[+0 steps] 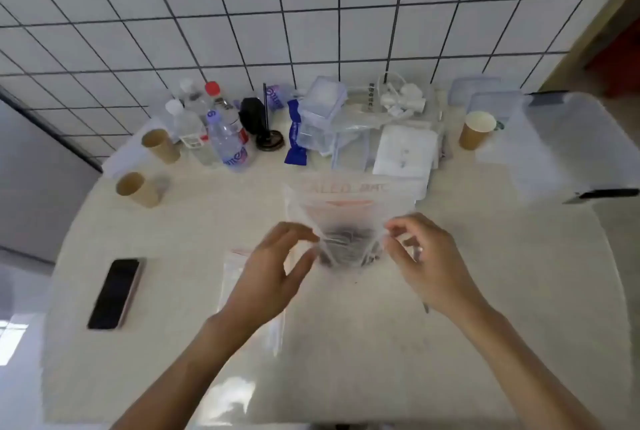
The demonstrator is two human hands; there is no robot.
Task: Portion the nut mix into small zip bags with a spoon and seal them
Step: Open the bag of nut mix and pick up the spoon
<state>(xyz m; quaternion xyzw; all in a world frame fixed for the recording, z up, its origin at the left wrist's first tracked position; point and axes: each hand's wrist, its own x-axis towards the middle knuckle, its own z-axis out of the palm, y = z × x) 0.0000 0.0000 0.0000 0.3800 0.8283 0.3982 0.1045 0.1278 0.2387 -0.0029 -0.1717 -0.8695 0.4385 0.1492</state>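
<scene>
Spreading across the lower view, a pale cream table [180,353] with a glossy top stands against a white tiled wall [311,6] with dark grout lines. At the right edge sits a large translucent plastic storage bin [568,145]. A jumble of clear plastic packets and boxes [363,131] lines the far side of the table, with clear plastic water bottles [225,138] to its left and brown paper cups [161,145] near both ends of the row. A black smartphone [116,292] lies flat, screen up, toward the left, well apart from the work.

At centre, a person holds a clear zip bag with a red seal strip [346,221] upright above the table, a dark nut mix [346,249] gathered in its bottom. The left hand [273,273] pinches the bag's left edge between thumb and curled fingers; the right hand [429,263] pinches the right edge the same way. Motion blur hides whether the top seal is pressed closed. A thin dark handle pokes out below the right palm, too blurred to identify. An empty flat small clear zip bag [242,277] lies on the table partly under the left hand and wrist.
</scene>
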